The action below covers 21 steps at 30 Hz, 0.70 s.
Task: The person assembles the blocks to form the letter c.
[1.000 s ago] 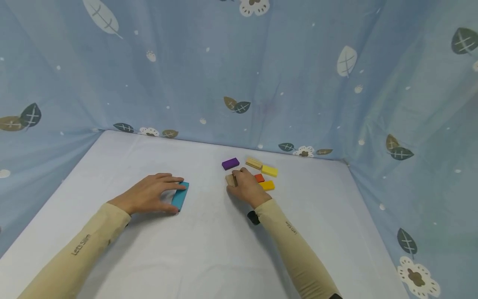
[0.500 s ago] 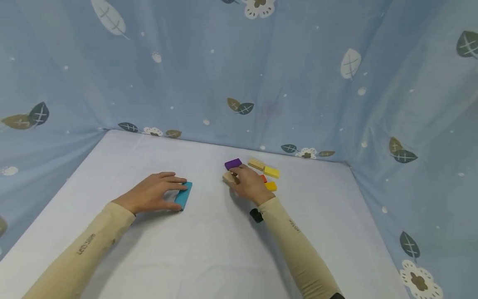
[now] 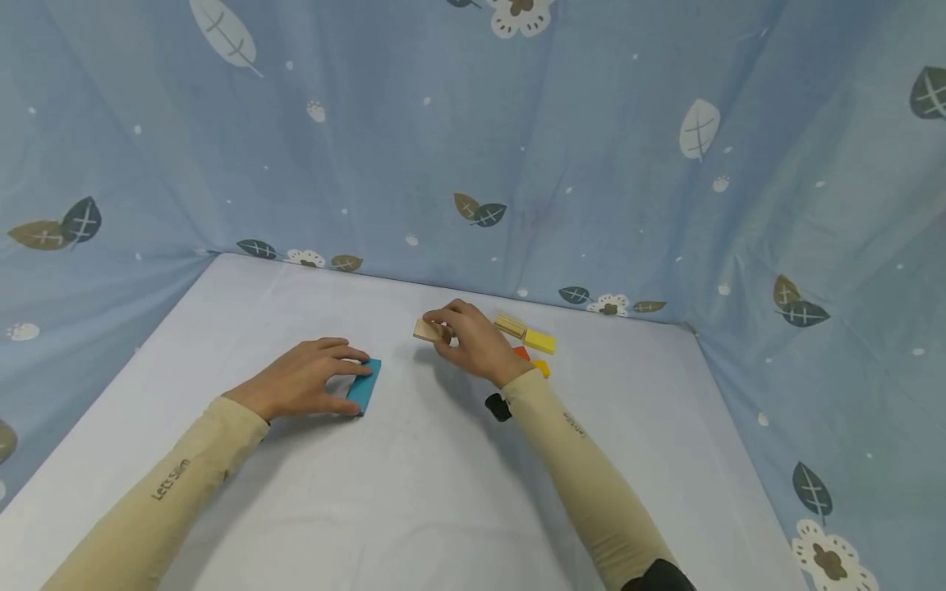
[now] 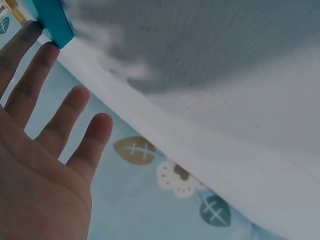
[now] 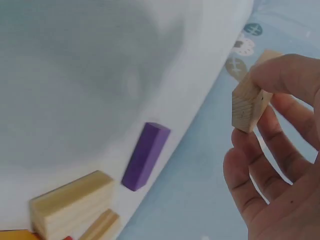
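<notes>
My left hand (image 3: 297, 380) spans a flat blue block (image 3: 365, 388) on the white table, thumb at its near end and fingertips at its far end. In the left wrist view two fingertips meet the blue block's edge, while the other fingers stretch out loosely. Raised above the table, my right hand (image 3: 475, 343) pinches a small plain wooden block (image 3: 425, 330) between thumb and fingers. The right wrist view shows this block tilted, with one angled end. Below it lies a purple block (image 5: 146, 156), hidden behind the right hand in the head view.
Beyond the right hand sit plain wooden pieces (image 3: 510, 326), a light yellow block (image 3: 539, 341), a red block (image 3: 521, 353) and an orange-yellow block (image 3: 543, 368). A patterned blue curtain (image 3: 384, 148) borders the white tabletop (image 3: 414, 492) at the back and sides.
My right hand has lifted the wooden block off the table and carried it left and slightly farther back, toward the blue block. The left hand stays at the blue block.
</notes>
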### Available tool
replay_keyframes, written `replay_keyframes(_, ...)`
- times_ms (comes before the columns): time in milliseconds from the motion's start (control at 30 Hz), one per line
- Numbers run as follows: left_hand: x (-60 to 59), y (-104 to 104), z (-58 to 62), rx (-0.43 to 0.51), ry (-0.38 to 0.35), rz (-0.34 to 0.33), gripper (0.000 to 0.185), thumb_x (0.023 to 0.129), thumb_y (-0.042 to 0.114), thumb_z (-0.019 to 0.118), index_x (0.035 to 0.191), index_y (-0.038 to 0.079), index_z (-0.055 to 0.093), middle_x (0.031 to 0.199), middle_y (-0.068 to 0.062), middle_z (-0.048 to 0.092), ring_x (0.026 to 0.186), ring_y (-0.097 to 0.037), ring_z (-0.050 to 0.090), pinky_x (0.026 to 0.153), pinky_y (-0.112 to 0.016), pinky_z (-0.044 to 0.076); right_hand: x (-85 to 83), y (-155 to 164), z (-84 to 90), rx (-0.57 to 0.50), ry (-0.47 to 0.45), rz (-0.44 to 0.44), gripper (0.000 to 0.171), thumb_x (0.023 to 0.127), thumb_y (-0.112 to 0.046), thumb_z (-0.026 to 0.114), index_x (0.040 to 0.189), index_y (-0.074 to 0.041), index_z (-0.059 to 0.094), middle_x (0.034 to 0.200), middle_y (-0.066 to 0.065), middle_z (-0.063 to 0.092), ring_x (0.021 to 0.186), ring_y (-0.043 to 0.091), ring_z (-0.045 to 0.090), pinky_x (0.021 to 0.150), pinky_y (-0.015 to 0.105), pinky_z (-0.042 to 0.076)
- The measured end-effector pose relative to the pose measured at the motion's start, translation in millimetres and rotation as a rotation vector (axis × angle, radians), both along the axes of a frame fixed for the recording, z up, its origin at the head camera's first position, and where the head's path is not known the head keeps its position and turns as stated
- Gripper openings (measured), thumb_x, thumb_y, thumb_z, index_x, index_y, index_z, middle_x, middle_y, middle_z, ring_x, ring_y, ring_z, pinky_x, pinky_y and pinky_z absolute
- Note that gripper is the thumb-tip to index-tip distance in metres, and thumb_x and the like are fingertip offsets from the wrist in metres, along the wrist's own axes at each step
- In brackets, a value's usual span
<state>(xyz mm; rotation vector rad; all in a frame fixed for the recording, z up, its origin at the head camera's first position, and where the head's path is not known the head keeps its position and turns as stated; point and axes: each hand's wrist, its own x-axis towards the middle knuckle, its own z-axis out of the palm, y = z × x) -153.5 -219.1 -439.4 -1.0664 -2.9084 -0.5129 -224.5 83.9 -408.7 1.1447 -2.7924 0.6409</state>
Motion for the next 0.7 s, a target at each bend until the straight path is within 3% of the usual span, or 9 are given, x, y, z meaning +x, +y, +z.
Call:
replay_keyframes(233, -0.9, 1, -1.2, 0.011, -0.021, 0.001, 0.063, 0.079, 0.045, 0.084, 0.129, 0.01, 0.071, 0.137, -0.007, 0.063, 0.132, -0.043, 0.05, 0.107, -0.059, 0.041, -15.0, -13, 4.1, 0.078, -0.031, 0.074, 0.038, 0.098, -0.012, 0.063, 0.136, -0.017, 0.064, 0.125, 0.001, 0.06, 0.101, 0.014, 0.054, 0.085, 0.025, 0.048)
replay_keyframes(467, -0.1, 3, -1.3, 0.032, -0.015, -0.011, 0.057, 0.083, 0.041, 0.082, 0.129, 0.009, 0.071, 0.137, -0.008, 0.063, 0.131, -0.043, 0.052, 0.106, -0.058, 0.042, -21.2, -29, -13.1, 0.203, -0.069, 0.127, 0.037, 0.097, -0.012, 0.066, 0.134, -0.019, 0.066, 0.126, 0.001, 0.062, 0.115, 0.016, 0.055, 0.096, 0.024, 0.048)
replay_keyframes(700, -0.1, 3, -2.4, 0.019, -0.013, -0.008, 0.057, 0.084, 0.04, 0.081, 0.131, 0.01, 0.07, 0.139, -0.007, 0.062, 0.132, -0.041, 0.051, 0.108, -0.057, 0.041, -21.0, -42, -18.4, 0.204, -0.089, 0.125, 0.036, 0.098, -0.014, 0.066, 0.134, -0.02, 0.067, 0.127, 0.001, 0.062, 0.117, 0.015, 0.055, 0.104, 0.024, 0.044)
